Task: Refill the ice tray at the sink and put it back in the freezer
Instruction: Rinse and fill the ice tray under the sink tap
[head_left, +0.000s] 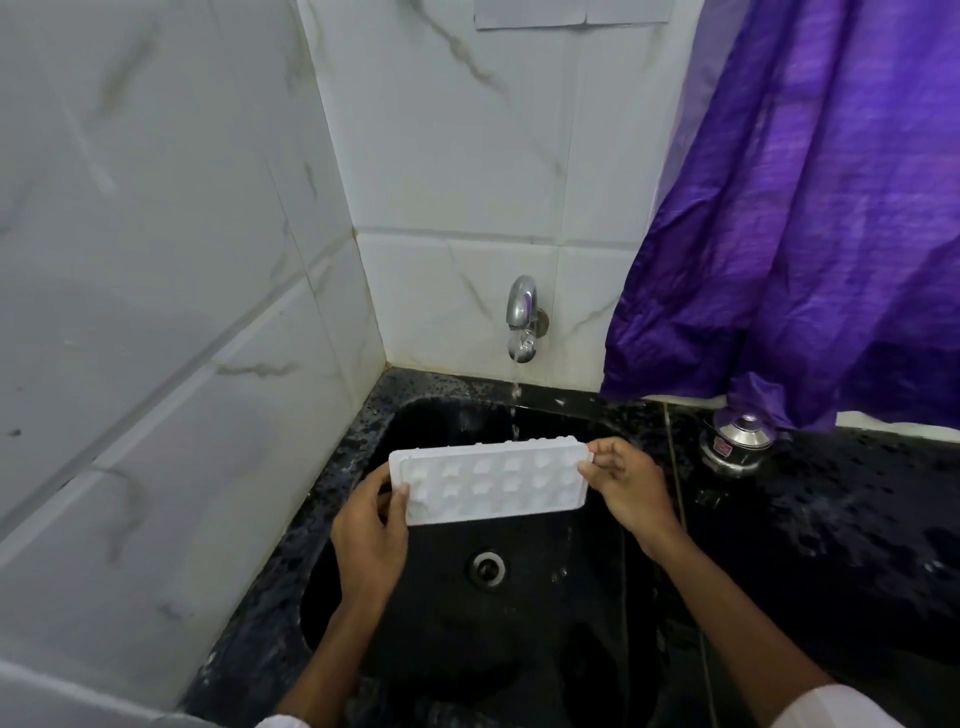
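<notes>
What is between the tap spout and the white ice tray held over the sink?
In the head view, only a thin stream of water falls from the tap to the far edge of the ice tray.

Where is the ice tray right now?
Head view, centre: the ice tray hangs over the black sink, held at its ends by left hand and right hand, below the tap.

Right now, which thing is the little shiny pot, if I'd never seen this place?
Find the big purple curtain on the right. Just under its lowest edge, on the black speckled counter beside the sink, sits the pot. It is the only shiny thing on that counter, and it has a small red sticker.
</notes>
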